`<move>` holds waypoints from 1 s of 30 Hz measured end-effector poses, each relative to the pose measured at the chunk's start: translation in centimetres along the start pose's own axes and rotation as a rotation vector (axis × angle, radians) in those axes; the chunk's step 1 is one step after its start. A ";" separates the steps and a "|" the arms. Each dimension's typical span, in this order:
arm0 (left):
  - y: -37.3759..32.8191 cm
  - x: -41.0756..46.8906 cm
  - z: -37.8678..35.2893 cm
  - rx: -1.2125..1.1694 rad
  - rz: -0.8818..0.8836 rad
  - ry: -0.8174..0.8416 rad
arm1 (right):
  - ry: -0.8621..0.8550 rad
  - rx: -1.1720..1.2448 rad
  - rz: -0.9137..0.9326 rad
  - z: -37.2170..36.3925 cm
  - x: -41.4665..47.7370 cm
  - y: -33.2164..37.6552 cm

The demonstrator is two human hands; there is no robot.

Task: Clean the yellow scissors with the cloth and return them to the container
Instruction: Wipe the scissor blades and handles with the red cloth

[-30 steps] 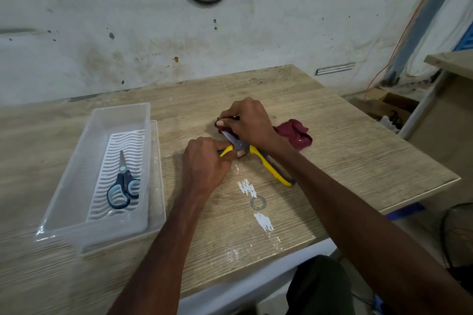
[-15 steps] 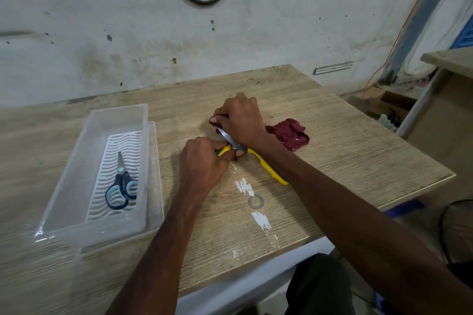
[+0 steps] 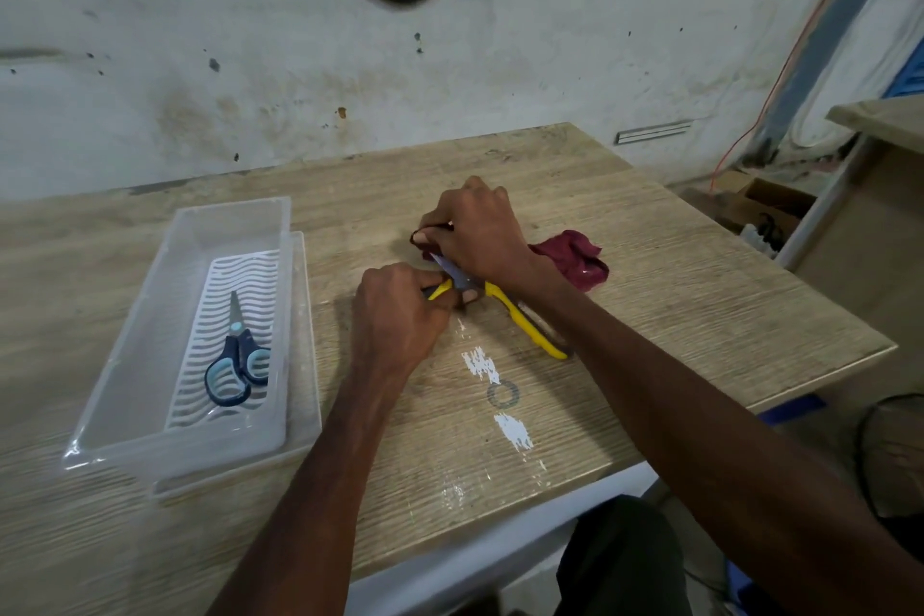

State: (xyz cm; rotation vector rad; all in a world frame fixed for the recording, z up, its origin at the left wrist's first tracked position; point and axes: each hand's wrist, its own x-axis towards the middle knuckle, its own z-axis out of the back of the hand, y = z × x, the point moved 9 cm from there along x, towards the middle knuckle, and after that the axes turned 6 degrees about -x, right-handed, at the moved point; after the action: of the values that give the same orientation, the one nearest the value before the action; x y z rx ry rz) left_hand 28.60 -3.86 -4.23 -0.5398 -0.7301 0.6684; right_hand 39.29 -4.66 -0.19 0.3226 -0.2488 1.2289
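Note:
The yellow scissors lie on the wooden table, handles spread apart. My left hand grips one yellow handle near the pivot. My right hand holds the dark red cloth folded around the blades; a short stretch of bare blade shows between the two hands. Most of the cloth trails to the right of my right wrist. The clear plastic container stands at the left of the table.
Blue scissors lie on the white ribbed insert inside the container. White paint marks and a grey ring mark the table in front of my hands. A second wooden surface and a box stand at the right. The wall runs behind the table.
My right hand with the cloth has slid a little farther along the blades, away from the pivot. My left hand keeps its hold on the handle.

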 end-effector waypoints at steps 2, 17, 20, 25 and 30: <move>0.3 0.1 0.1 -0.027 0.039 -0.008 | 0.017 -0.027 0.053 0.6 -1.5 -0.4; 0.2 0.0 0.1 -0.028 0.058 -0.018 | -0.188 -0.272 0.005 2.6 -5.4 -4.5; 0.5 0.1 0.0 -0.045 0.055 -0.023 | -0.205 -0.184 0.029 2.2 -6.5 -3.5; 0.1 0.0 -0.1 -0.020 0.031 -0.013 | -0.207 -0.241 0.054 2.1 -6.0 -4.0; 0.0 -0.1 0.0 -0.028 0.019 -0.014 | -0.156 -0.144 0.080 1.8 -6.0 -2.1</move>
State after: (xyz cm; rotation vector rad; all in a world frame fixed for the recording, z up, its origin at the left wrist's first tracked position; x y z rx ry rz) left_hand 28.55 -3.88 -4.27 -0.5688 -0.7489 0.6805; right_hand 39.39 -11.29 -0.88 0.2856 -0.4863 1.2583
